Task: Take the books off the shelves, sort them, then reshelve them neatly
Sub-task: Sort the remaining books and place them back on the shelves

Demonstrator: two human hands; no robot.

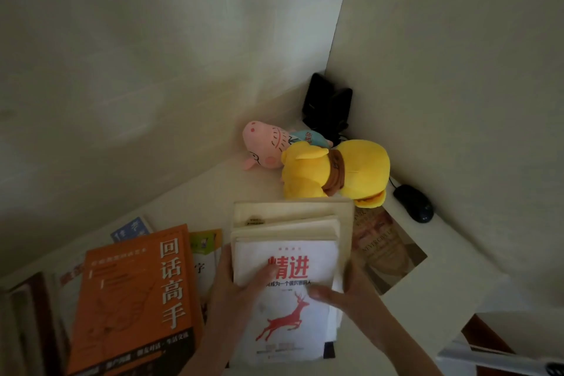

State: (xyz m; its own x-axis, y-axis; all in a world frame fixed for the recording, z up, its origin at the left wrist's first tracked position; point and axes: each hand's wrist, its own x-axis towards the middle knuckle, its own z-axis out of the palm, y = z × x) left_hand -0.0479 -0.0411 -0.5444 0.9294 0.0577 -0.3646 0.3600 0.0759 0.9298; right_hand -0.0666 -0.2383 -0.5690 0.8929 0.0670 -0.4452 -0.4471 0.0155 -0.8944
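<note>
- At the near centre of a white desk (213, 192), a stack of books (290, 223) is held between two hands. A white book (293, 323) with a red deer is on top.
- The left hand (241, 287) grips the stack's left edge, thumb on the cover. The right hand (351, 293) grips the right edge likewise.
- To the left lies an orange book (134, 299) over others.
- Just beyond the stack's far edge lies a yellow plush (335, 174).
- This looks like squaring the pile. Squeeze both sides evenly, line up the edges, keep larger books beneath, and keep clear of the plush.
</note>
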